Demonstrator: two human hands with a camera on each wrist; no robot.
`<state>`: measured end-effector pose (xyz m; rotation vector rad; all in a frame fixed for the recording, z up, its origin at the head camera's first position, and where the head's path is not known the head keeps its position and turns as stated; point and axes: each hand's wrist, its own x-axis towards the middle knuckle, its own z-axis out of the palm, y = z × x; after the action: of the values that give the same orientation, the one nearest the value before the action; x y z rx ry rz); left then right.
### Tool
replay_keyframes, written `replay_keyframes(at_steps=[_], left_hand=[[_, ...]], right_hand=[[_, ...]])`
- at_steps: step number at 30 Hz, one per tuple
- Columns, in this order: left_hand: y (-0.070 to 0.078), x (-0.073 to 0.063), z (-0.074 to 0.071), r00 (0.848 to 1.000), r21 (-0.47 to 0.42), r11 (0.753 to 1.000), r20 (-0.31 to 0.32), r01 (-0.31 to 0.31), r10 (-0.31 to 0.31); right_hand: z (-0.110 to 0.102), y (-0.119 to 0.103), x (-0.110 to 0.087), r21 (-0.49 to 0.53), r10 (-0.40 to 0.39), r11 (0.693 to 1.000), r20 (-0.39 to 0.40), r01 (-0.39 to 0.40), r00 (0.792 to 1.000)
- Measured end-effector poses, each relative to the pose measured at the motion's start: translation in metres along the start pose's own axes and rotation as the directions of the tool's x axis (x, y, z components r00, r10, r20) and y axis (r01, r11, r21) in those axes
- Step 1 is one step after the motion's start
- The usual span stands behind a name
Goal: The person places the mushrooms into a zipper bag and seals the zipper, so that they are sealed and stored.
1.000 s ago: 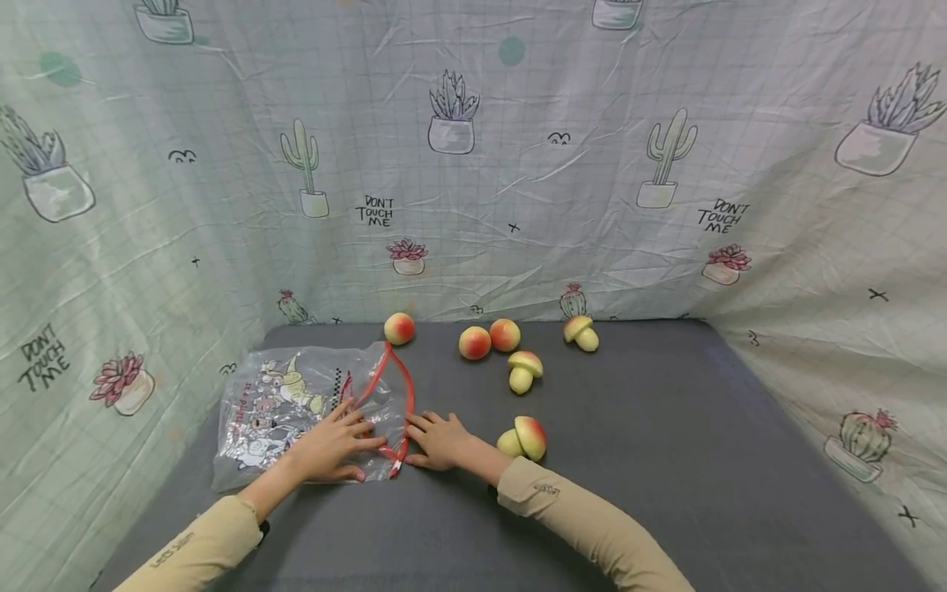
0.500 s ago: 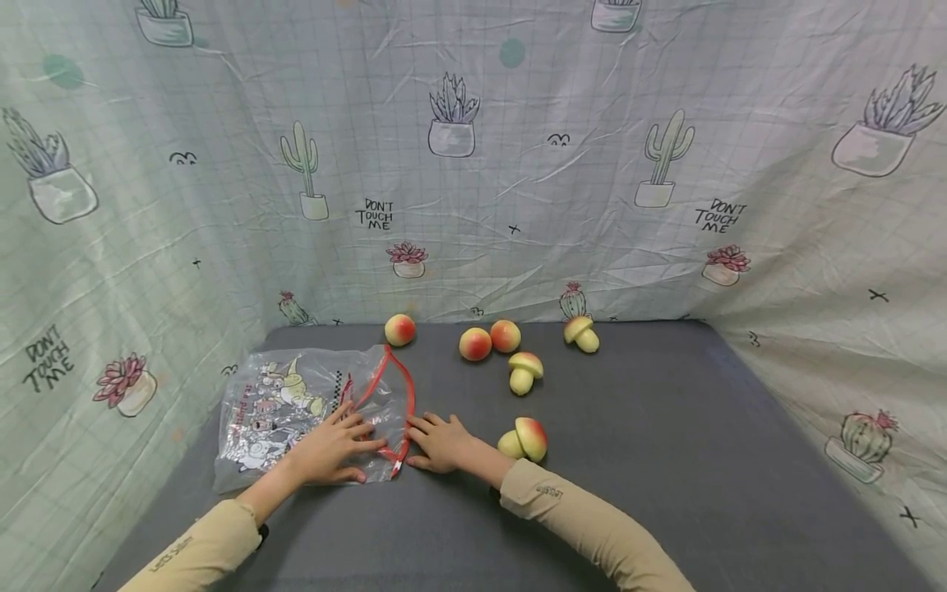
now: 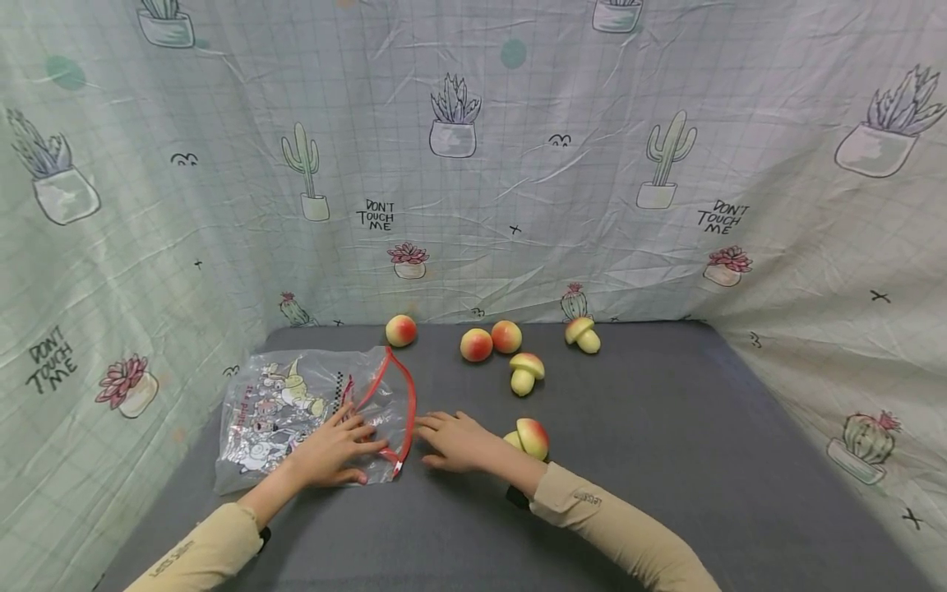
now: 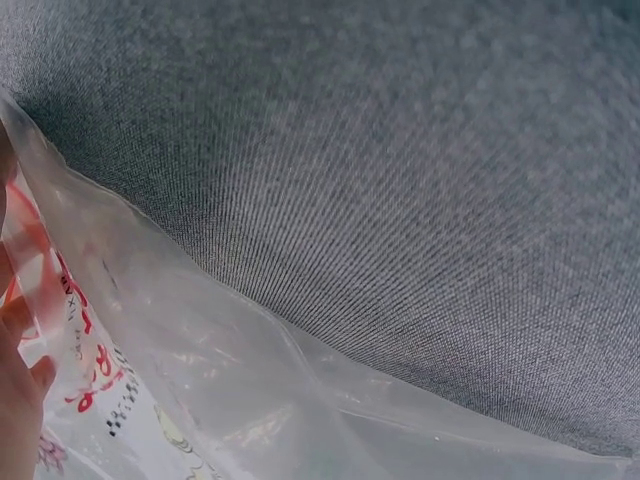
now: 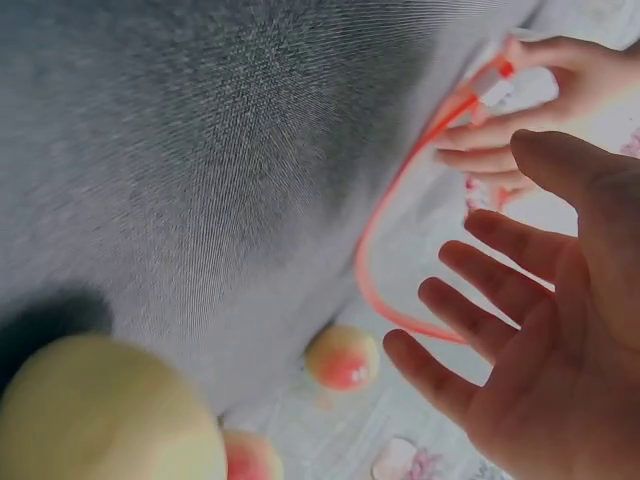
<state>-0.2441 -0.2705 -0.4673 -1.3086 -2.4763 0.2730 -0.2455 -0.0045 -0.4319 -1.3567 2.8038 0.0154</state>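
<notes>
A clear plastic bag (image 3: 284, 411) with cartoon prints and a red zip edge (image 3: 412, 403) lies flat on the left of the table. My left hand (image 3: 330, 450) rests on the bag near its opening, fingers spread; in the left wrist view only its fingers (image 4: 18, 400) show at the edge. My right hand (image 3: 462, 442) hovers just right of the red edge. The right wrist view shows that hand (image 5: 540, 300) with palm visible, fingers apart and nothing held. Behind my right forearm sits a yellow-and-red toy mushroom (image 3: 533, 438), partly covered by the arm.
Three peach-like balls stand at the back: one ball (image 3: 401, 330) behind the bag, and two others, a ball (image 3: 476, 345) and its neighbour (image 3: 506, 337). Two more toy mushrooms, one (image 3: 526, 375) nearer and one (image 3: 584, 335) farther right, lie on the grey table (image 3: 666, 460). A printed curtain (image 3: 518, 181) encloses it.
My right hand has drawn back slightly to the right, off the bag's red edge, and its forearm now covers more of the nearest mushroom. The left hand and the bag stay put.
</notes>
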Motion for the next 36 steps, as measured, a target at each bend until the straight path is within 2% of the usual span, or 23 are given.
replay_keyframes(at_steps=[5,9,12,16,21,24,27,31,36], left_hand=[[0.000,-0.001,0.001,1.000,0.003,1.000,-0.011,0.007,-0.007],[0.000,-0.002,0.002,1.000,-0.008,1.000,-0.002,0.019,-0.019],[-0.001,-0.002,0.002,1.000,-0.005,1.000,-0.008,0.020,-0.020],[-0.001,-0.002,0.003,0.999,-0.001,1.000,-0.047,0.000,0.000],[0.000,-0.001,0.003,0.996,0.001,1.000,-0.088,-0.019,0.019],[0.001,-0.001,0.001,0.998,-0.012,1.000,-0.068,-0.006,0.005],[0.002,0.000,0.000,0.999,-0.016,1.000,-0.040,0.008,-0.009],[0.003,0.001,-0.001,1.000,-0.010,1.000,-0.022,0.016,-0.016],[0.003,0.001,-0.002,1.000,-0.014,1.000,-0.019,0.018,-0.018]], right_hand=[[-0.006,0.005,-0.022,0.023,-0.028,0.999,-0.097,0.030,0.995],[-0.010,0.009,-0.039,0.046,-0.052,0.997,-0.183,0.062,0.982],[-0.010,0.012,-0.050,0.051,-0.059,0.996,-0.251,0.074,0.966],[-0.006,0.015,-0.063,0.032,-0.063,0.996,-0.324,0.078,0.944],[0.007,0.023,-0.079,-0.051,-0.091,0.996,-0.403,0.077,0.911],[0.016,0.029,-0.088,-0.093,-0.099,0.994,-0.454,0.063,0.886],[0.023,0.035,-0.097,-0.117,-0.084,0.993,-0.484,0.031,0.871],[0.029,0.040,-0.108,-0.130,-0.037,0.991,-0.494,-0.032,0.868],[0.031,0.044,-0.114,-0.122,-0.002,0.990,-0.484,-0.066,0.875]])
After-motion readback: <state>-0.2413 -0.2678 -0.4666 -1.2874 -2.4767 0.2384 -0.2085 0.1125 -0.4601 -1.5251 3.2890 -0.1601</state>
